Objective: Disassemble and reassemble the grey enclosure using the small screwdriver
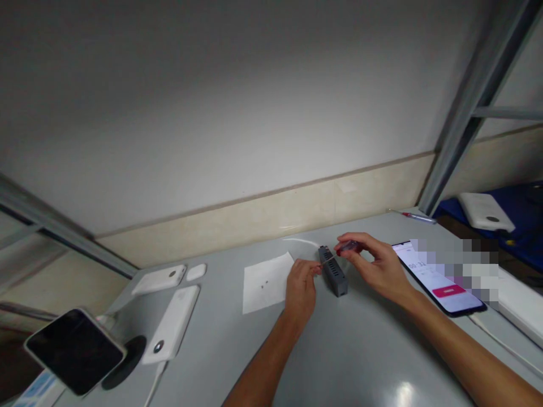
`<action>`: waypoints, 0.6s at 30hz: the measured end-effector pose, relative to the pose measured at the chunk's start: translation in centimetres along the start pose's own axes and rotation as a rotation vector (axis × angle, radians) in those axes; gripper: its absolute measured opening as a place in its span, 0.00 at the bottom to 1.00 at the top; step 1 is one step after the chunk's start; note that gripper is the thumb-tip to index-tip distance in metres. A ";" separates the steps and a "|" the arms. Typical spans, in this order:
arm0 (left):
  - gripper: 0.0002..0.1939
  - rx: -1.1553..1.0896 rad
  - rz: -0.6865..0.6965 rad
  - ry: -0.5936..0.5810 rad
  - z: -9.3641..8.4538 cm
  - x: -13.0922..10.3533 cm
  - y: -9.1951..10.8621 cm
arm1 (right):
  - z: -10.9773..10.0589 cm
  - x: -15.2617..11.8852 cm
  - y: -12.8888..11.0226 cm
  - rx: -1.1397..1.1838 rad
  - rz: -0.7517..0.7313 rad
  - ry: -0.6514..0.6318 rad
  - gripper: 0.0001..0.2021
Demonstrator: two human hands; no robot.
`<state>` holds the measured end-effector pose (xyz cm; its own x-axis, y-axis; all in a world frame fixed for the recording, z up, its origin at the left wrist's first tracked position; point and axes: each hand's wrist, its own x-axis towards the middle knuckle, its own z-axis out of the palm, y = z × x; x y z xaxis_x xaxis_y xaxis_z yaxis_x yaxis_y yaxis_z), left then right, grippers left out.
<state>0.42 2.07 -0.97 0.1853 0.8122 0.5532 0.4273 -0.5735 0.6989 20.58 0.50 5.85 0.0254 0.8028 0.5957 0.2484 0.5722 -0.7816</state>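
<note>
My right hand [373, 263] grips the dark reddish handle of a screwdriver [348, 246], its thin shaft pointing left. The shaft crosses above a dark grey, slotted box [335, 277] on the table. At the shaft's far end, the fingertips of my left hand [302, 282] are pinched together; whatever is between them is too small to make out. Left of the box lies a white sheet of paper [269, 294], partly under my left hand. A few tiny dark pieces [264, 284], possibly screws, rest on it.
To the right lies a phone [441, 282] with a timer on screen. A slim pen-like tool [418, 217] is at the back right. White power banks [173, 322], a small white case [196, 272] and a dark screen on a stand [76, 350] are on the left. A wall borders the table's back.
</note>
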 end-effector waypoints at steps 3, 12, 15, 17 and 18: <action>0.13 0.014 0.027 -0.013 0.0 0.0 0.3 | 0.4 -0.1 0.1 0.039 -0.008 0.021 0.12; 0.16 0.043 0.096 0.010 -0.4 0.1 1.9 | 0.7 -0.2 0.0 0.184 -0.102 0.235 0.15; 0.20 0.064 0.149 -0.023 -0.7 0.1 2.5 | 0.1 0.1 -0.7 0.183 -0.113 0.330 0.16; 0.25 0.107 0.207 -0.109 -0.7 0.1 2.8 | -0.4 0.3 -0.9 0.171 -0.096 0.346 0.15; 0.27 0.134 0.234 -0.158 -0.6 0.0 2.8 | -0.5 0.4 -0.9 0.168 -0.083 0.340 0.15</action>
<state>1.08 0.39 1.30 0.4236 0.6722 0.6072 0.4677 -0.7364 0.4889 20.84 0.17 6.89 0.3383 0.6670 0.6638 0.1019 0.6753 -0.7305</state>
